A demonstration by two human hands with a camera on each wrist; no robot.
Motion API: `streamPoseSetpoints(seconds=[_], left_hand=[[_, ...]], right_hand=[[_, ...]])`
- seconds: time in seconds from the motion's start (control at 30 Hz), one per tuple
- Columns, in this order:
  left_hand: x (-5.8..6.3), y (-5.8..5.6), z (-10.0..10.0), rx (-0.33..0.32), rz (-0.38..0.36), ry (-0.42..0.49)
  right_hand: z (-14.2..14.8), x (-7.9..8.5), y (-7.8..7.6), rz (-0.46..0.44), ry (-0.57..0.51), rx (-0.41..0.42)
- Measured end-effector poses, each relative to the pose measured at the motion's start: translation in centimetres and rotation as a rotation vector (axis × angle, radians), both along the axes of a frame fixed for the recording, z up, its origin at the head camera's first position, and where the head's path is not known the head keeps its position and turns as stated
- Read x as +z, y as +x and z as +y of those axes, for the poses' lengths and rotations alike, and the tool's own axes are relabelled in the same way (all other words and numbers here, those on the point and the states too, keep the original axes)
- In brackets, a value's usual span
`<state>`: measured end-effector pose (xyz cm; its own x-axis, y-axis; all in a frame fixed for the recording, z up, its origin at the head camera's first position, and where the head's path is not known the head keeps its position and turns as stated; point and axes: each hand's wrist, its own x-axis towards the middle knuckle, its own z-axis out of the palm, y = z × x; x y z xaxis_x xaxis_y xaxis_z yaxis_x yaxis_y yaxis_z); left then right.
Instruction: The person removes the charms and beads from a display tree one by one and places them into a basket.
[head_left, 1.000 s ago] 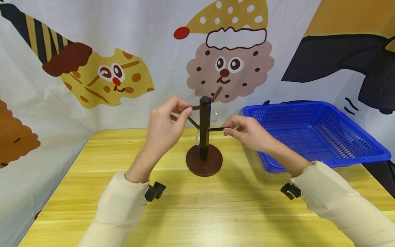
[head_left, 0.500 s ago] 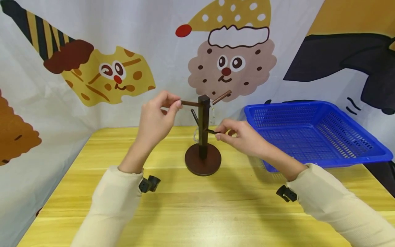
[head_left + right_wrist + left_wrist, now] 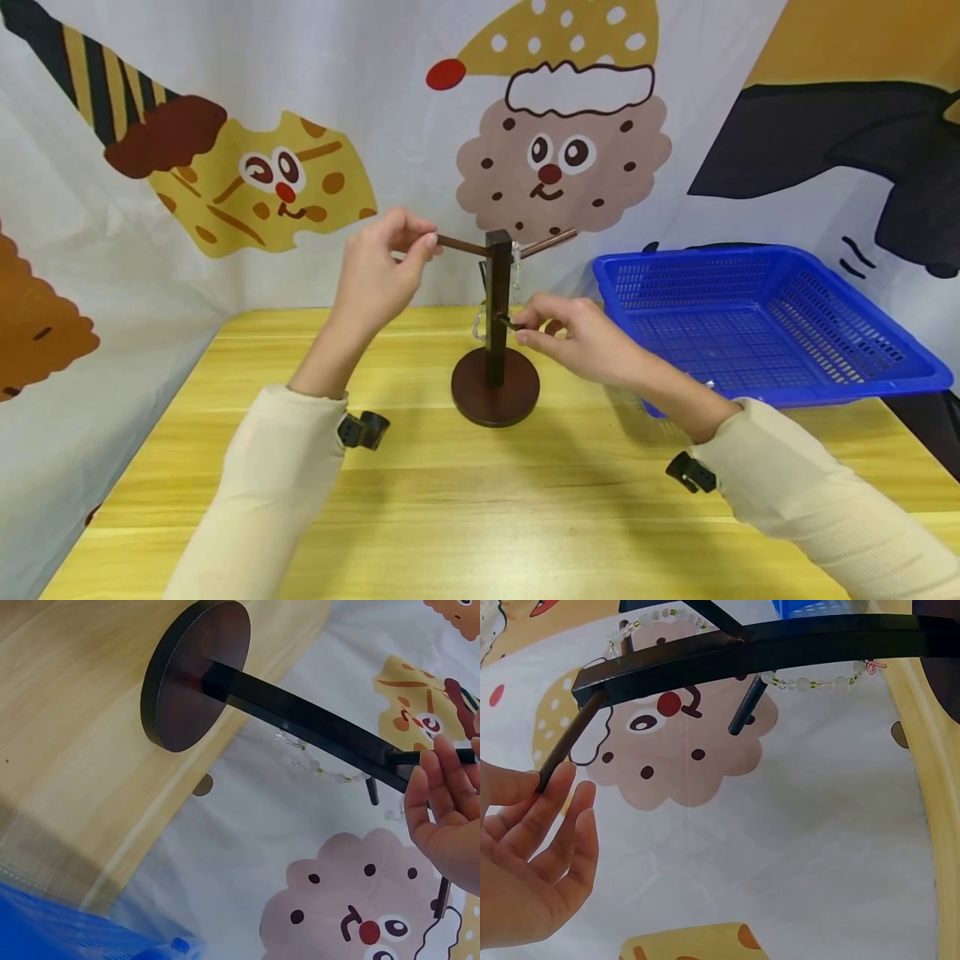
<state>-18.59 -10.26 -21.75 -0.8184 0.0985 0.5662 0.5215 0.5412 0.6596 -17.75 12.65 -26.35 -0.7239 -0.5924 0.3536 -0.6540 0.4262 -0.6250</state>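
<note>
A dark brown wooden stand (image 3: 497,292) rises from a round base (image 3: 495,392) on the table, with pegs sticking out at two heights. My left hand (image 3: 378,271) pinches the tip of the upper left peg (image 3: 570,741) between thumb and fingers. Lower down, my right hand (image 3: 577,337) pinches a short peg (image 3: 420,757) that points toward the front right. Two clear beaded bracelets hang on the far pegs: one up high (image 3: 666,615), the other lower (image 3: 802,682). The post partly hides both in the head view.
A blue plastic basket (image 3: 825,390) with perforated walls stands at the right, beside my right forearm. Close behind the stand hangs a white cloth (image 3: 405,167) printed with cartoon biscuits. The wooden table (image 3: 480,517) ends just short of it.
The stand has turned clockwise as seen from above: its back peg swung right. My left hand moved left and up with its peg; my right hand moved left and slightly nearer.
</note>
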Motion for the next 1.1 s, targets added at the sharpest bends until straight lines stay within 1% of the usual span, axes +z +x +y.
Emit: streamPoseSetpoints(seconds=[0.1,0.27,0.37,0.6,0.8,1.1], left_hand=[[0.1,-0.2,-0.1,-0.005,-0.033,0.008],[0.3,-0.6,-0.2,-0.033,-0.121,0.066],[0.4,-0.9,-0.3,-0.047,-0.151,0.089],[0.7,-1.3,-0.3,-0.041,-0.175,0.085],[0.7,-1.4,-0.3,-0.034,-0.192,0.084],[0.7,-1.4,-0.3,-0.027,-0.184,0.077]], right_hand=[[-0.1,0.0,0.1,0.002,0.007,0.021],[-0.3,0.0,0.3,0.011,0.001,0.046],[-0.4,0.0,0.3,0.015,0.002,0.049],[-0.7,0.1,0.4,-0.001,0.015,0.050],[-0.8,0.1,0.5,-0.008,0.018,0.043],[-0.5,0.1,0.4,-0.015,0.035,0.037]])
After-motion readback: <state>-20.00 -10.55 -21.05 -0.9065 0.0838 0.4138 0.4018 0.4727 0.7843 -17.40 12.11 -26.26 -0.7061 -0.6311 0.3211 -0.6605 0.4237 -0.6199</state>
